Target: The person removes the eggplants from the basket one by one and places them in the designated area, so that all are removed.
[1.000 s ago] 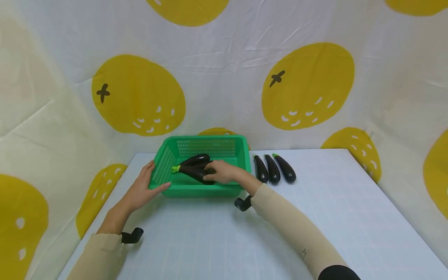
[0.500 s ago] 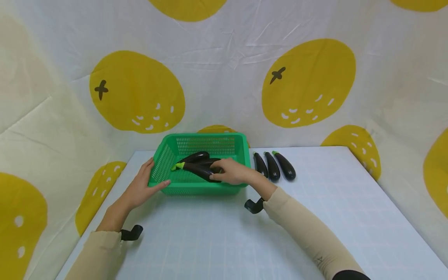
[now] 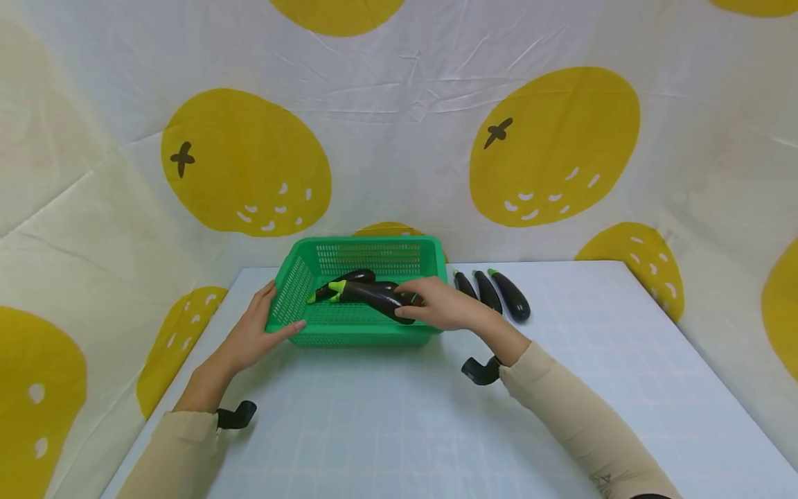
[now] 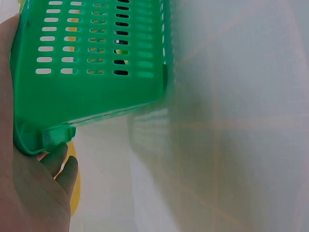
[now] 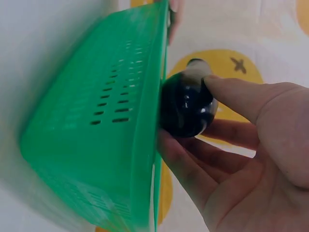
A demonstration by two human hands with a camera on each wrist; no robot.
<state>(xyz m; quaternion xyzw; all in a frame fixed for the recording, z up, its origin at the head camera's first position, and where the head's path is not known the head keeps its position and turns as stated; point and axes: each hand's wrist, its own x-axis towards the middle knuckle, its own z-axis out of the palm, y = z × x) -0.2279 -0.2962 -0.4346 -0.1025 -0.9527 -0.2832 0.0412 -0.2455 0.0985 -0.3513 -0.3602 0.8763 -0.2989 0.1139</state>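
Head view: an eggplant slants across the green basket, stem pointing left and away, blunt end at the right hand, whose thumb and fingers pinch it. The left hand sits spread about the basket's near-left corner. Whether the eggplant touches the half-hidden ones behind, can't tell.
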